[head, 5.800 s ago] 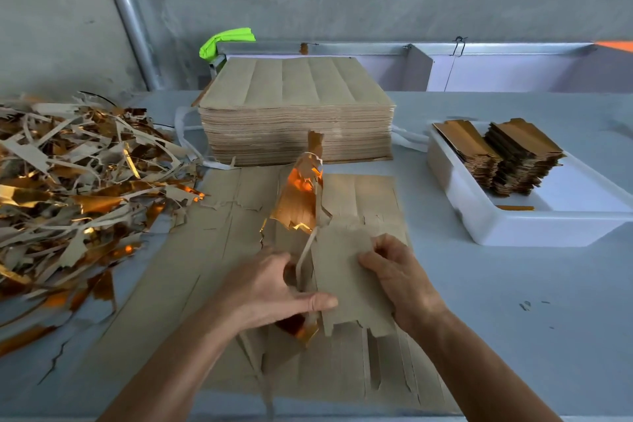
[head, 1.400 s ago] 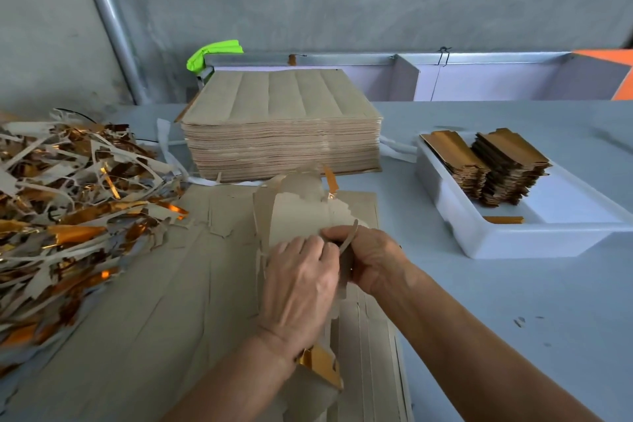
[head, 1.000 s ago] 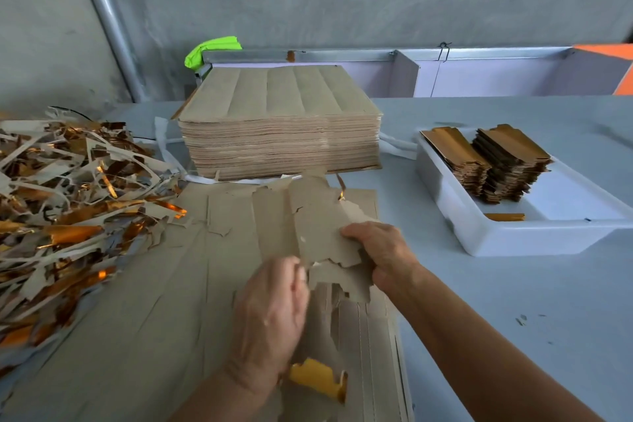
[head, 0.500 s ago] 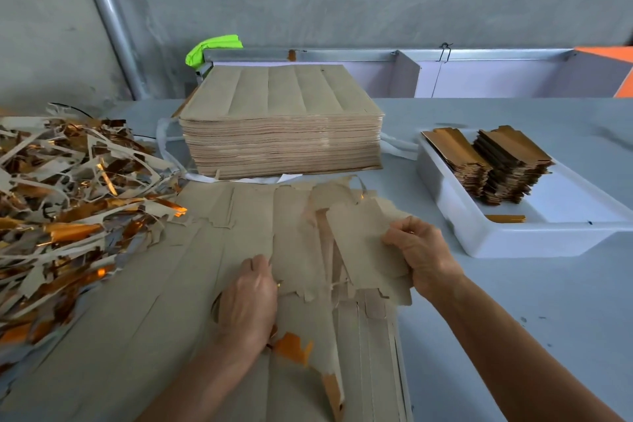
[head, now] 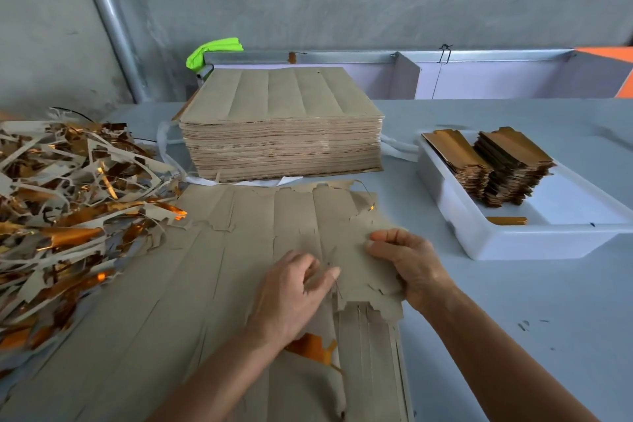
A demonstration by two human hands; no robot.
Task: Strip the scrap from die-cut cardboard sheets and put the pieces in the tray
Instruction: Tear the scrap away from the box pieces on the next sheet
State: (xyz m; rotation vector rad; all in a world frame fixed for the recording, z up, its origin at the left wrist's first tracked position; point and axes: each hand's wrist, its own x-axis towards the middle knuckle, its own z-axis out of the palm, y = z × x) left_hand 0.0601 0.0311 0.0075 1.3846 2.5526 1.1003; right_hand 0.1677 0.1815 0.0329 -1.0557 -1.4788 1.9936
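The table (head: 513,336) lay bare at four o'clock. The sheet (head: 171,301) spread flat mid-table, scrap (head: 68,199) at nine, stack (head: 281,134) at twelve, tray (head: 513,243) at two. The right hand (head: 411,267) pinched the sheet's torn right edge; the left hand (head: 291,291) pressed it, fingers loose.

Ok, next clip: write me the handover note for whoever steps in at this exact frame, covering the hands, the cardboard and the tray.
Left hand: lies on the die-cut sheet, holding it down.
Right hand: grips a loosened cut piece at the sheet's right edge.
Done: two stacks of gold-faced pieces stand in the white tray; scrap pile lies on the left.
Left: free this piece, tray it, strip the rest of the sheet, then work through the tall stack of uncut sheets behind.
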